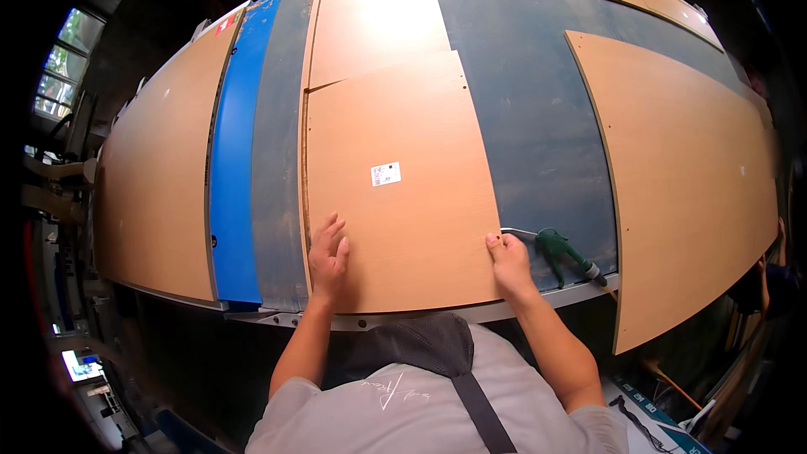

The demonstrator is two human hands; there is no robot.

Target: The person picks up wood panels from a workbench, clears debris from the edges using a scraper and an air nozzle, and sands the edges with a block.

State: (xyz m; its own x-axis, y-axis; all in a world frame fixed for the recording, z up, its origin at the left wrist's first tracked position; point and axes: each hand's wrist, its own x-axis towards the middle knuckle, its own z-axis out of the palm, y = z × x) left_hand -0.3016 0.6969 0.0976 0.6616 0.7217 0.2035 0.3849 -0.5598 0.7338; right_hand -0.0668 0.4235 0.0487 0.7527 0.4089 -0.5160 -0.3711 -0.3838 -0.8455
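Observation:
A light-brown wood-grain panel (403,235) with a white label (386,173) lies in front of me on the table. My right hand (510,265) grips its near right edge, the thumb on top and the fingers tucked out of sight below. At the panel's left edge is my left hand (329,262), its fingers stretched out and apart over the surface. Just right of my right hand, a green air blow gun (561,249) with a thin metal nozzle rests on the table's dark top.
Beyond the panel lies another wood-grain panel (378,25). A large panel (689,176) on the right juts over the table's near edge, with part of another person (769,277) beside it. To the left are a blue strip (234,151) and a long panel (160,176).

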